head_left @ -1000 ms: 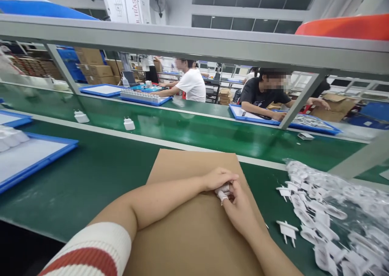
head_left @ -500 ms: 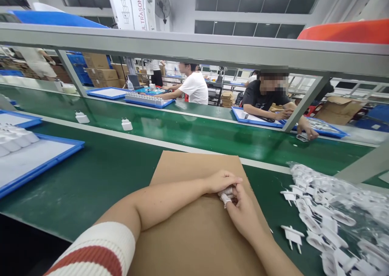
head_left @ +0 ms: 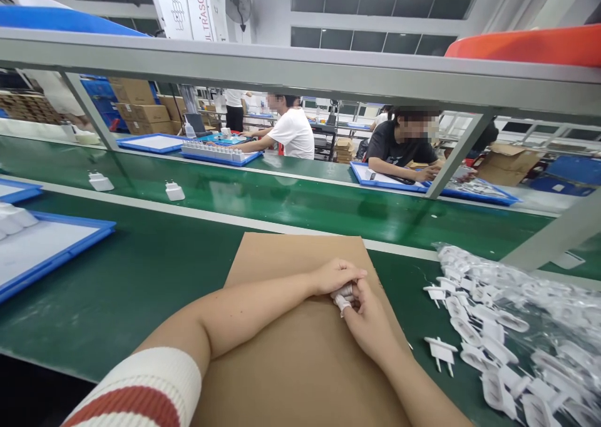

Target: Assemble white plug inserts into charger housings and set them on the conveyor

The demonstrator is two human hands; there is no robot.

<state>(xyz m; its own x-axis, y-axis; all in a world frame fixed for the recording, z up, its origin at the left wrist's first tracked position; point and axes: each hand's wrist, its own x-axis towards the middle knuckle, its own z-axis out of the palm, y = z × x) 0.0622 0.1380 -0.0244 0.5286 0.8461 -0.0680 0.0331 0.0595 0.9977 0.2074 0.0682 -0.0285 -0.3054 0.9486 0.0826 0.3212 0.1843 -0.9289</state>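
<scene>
Resting both hands on the card point(head_left: 300, 364), same pose as half a second ago. Our left hand point(head_left: 334, 277) has its fingers half curled over those of our right hand point(head_left: 370, 327), tips meeting; the right's fingers are bent too. White wraps point(head_left: 342, 302) show among them. We can't tell if anything is pinched inside. The card lies flat under our forearms and hasn't moved on the bench point(head_left: 164, 264).

Just right of the card, we have a lone plug point(head_left: 441, 350) with its pins toward us, then the loose pile point(head_left: 493, 336), part under clear plastic. Both unchanged.

Past the card, the two chargers point(head_left: 174, 191) on the belt point(head_left: 291, 198) have slid left against the far trays. Across from us, the co-worker in black point(head_left: 399, 144) had a hand down on a white piece on the belt; that hand is now up over the tray point(head_left: 509, 200), holding something blurred.
</scene>
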